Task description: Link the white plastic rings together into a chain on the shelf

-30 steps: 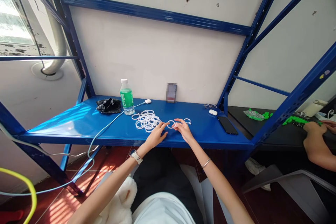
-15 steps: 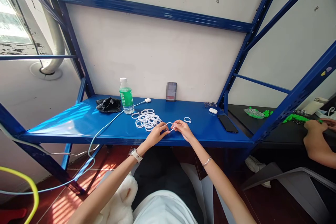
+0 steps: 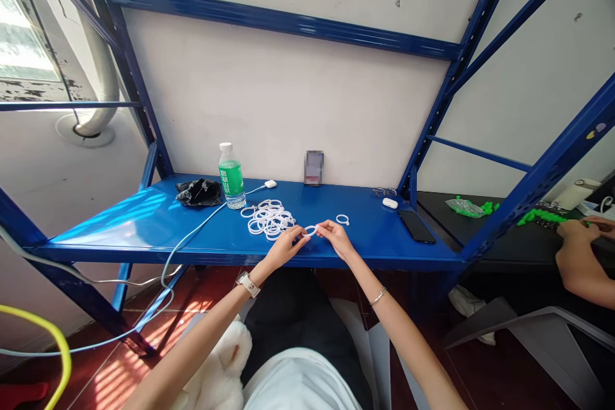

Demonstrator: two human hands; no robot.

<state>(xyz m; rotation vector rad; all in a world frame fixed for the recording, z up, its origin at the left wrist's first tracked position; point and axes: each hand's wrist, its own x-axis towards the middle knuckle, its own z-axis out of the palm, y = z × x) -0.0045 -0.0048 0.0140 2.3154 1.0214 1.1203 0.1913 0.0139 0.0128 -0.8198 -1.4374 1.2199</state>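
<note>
Between my fingertips, above the front edge of the blue table, is a white plastic ring (image 3: 311,229), seen nearly edge-on. My left hand (image 3: 287,245) pinches its left side and my right hand (image 3: 337,238) pinches its right side. A heap of similar white rings (image 3: 270,218) lies just beyond my left hand, several of them overlapping. One separate white ring (image 3: 343,220), with a small knob at its side, rests on the table beyond my right hand. Small details of the held ring are hidden by my fingers.
Behind the heap stand a water bottle (image 3: 231,178) and a black plastic bag (image 3: 198,193). A phone (image 3: 314,168) leans on the wall; another phone (image 3: 417,227) lies right, near a white earbud case (image 3: 390,203) and glasses (image 3: 384,192). Another person's hands (image 3: 579,230) work at the adjoining black table.
The held ring has tilted from showing its round opening to lying nearly flat to my view. My hands have barely shifted; the heap and the separate ring stay put.
</note>
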